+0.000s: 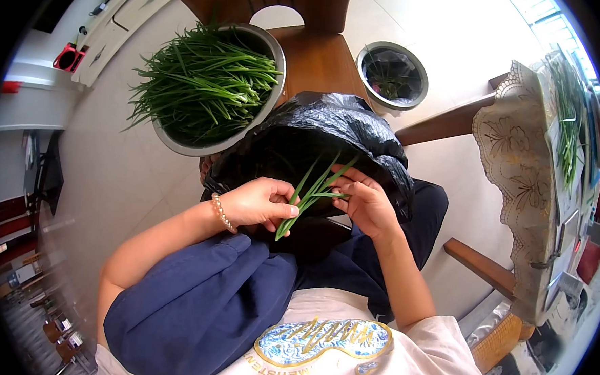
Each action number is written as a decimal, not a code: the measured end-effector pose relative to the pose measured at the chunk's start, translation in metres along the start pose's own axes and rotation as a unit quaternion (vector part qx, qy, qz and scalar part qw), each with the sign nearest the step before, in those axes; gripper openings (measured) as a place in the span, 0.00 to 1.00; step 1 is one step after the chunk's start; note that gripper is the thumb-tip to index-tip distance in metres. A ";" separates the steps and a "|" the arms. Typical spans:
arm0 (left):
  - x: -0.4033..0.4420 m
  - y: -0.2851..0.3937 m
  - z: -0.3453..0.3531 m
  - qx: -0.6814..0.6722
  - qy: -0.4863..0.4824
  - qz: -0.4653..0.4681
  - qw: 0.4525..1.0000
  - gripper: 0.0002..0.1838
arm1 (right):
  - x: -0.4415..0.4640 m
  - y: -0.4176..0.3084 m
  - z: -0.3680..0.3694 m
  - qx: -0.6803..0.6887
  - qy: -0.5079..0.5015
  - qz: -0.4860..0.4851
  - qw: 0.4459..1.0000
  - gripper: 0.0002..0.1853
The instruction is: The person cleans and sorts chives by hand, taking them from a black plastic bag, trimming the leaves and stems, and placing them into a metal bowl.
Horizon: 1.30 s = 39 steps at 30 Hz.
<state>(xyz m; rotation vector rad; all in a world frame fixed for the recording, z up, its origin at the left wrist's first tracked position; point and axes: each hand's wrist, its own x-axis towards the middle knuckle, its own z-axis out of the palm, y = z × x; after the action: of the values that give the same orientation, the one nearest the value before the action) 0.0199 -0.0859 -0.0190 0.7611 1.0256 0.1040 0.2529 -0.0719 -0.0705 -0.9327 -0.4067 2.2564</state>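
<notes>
My left hand (262,202), a beaded bracelet (223,213) at its wrist, pinches a small bunch of garlic chives (306,200) near the lower end. The green leaves fan up and to the right. My right hand (367,201) has its fingers curled around the leaf tips, pinching at them. Both hands are over my lap, in front of a black plastic bag (344,122) whose mouth gapes toward me; its inside is dark. A metal basin (279,64) heaped with garlic chives (204,80) stands beyond the bag on the left.
A wooden chair (314,56) is under the basin. On the floor behind the bag is a bag-lined bucket (424,82) with some plant scraps. At right, a table with a lace cloth (512,144) carries more green stalks (569,127). A white cabinet (128,26) stands far left.
</notes>
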 end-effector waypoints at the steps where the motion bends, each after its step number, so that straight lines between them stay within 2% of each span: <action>1: 0.000 0.001 0.001 0.000 0.000 0.000 1.000 0.09 | -0.001 0.000 0.002 0.001 0.002 0.006 1.000 0.18; 6: 0.000 0.001 0.002 0.042 0.035 0.017 0.998 0.08 | 0.006 0.011 0.007 -0.054 0.011 0.036 0.998 0.18; 8: 0.003 -0.003 0.000 0.055 0.038 0.033 0.997 0.08 | 0.013 0.017 0.005 -0.086 0.021 0.079 0.993 0.16; 12: 0.001 -0.001 -0.003 0.081 0.081 0.045 0.992 0.09 | 0.020 0.012 0.004 -0.152 0.066 0.038 0.985 0.12; 16: -0.001 0.000 -0.003 0.080 0.107 0.039 0.990 0.09 | 0.039 0.001 -0.038 -0.149 0.174 -0.049 0.972 0.12; 17: -0.001 -0.003 -0.005 0.085 0.111 0.051 0.989 0.09 | 0.042 0.005 -0.046 -0.149 0.173 -0.050 0.972 0.12; 19: -0.002 -0.004 -0.005 0.089 0.115 0.062 0.987 0.09 | 0.042 0.008 -0.047 -0.114 0.254 -0.095 0.956 0.11; 20: -0.003 -0.003 -0.004 0.106 0.118 0.063 0.985 0.08 | 0.041 0.009 -0.047 -0.113 0.254 -0.095 0.956 0.11; 22: -0.006 0.001 -0.003 0.124 0.122 0.065 0.983 0.08 | 0.035 0.008 -0.031 -0.199 0.235 -0.141 0.941 0.12; 24: -0.010 0.005 -0.001 0.119 0.122 0.073 0.983 0.08 | 0.030 0.011 -0.024 -0.206 0.243 -0.158 0.935 0.12; 26: -0.014 0.007 -0.001 0.123 0.118 0.071 0.983 0.08 | 0.013 -0.004 0.002 -0.121 0.154 0.003 0.981 0.18; 27: -0.016 0.008 -0.001 0.125 0.115 0.070 0.983 0.08 | 0.008 -0.007 0.012 -0.093 0.133 0.035 0.986 0.19; 30: -0.019 0.008 -0.001 0.109 0.091 0.051 0.989 0.08 | 0.014 0.009 -0.004 -0.110 0.110 -0.002 0.988 0.15; 32: -0.023 0.006 -0.001 0.103 0.085 0.058 0.989 0.08 | 0.020 0.011 -0.016 -0.105 0.128 -0.032 0.986 0.13; 34: -0.027 0.006 -0.001 0.085 0.075 0.070 0.991 0.07 | 0.025 0.005 -0.031 -0.029 0.191 -0.028 0.981 0.07; 35: -0.031 0.010 -0.002 0.084 0.067 0.057 0.993 0.06 | 0.030 0.004 -0.041 -0.037 0.226 -0.028 0.973 0.09; 39: -0.053 0.025 -0.001 0.021 0.050 0.032 0.998 0.06 | 0.025 0.002 -0.035 -0.056 0.223 -0.093 0.969 0.12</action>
<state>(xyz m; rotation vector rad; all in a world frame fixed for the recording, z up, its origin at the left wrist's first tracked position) -0.0025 -0.0891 0.0353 0.8334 1.1009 0.1777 0.2643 -0.0553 -0.1086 -1.3601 -0.4002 1.8020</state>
